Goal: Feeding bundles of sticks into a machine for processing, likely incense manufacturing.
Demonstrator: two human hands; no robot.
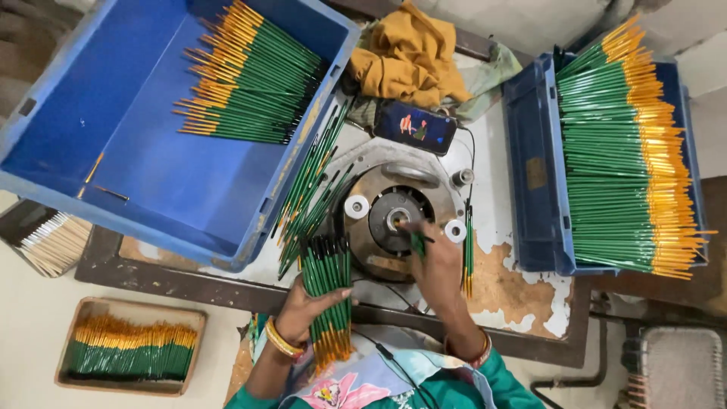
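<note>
A large blue crate (129, 159) fills the upper left of the frame, with green sticks along its far side. A narrower blue tray (530, 189) at the right is packed with more. On the surface (515, 295) at centre sits a round metal machine (394, 216). The left hand (307, 307) is clamped around a bundle of green sticks (327, 284). The right hand (435, 265) pinches a single green stick (417, 242) at the machine's centre.
</note>
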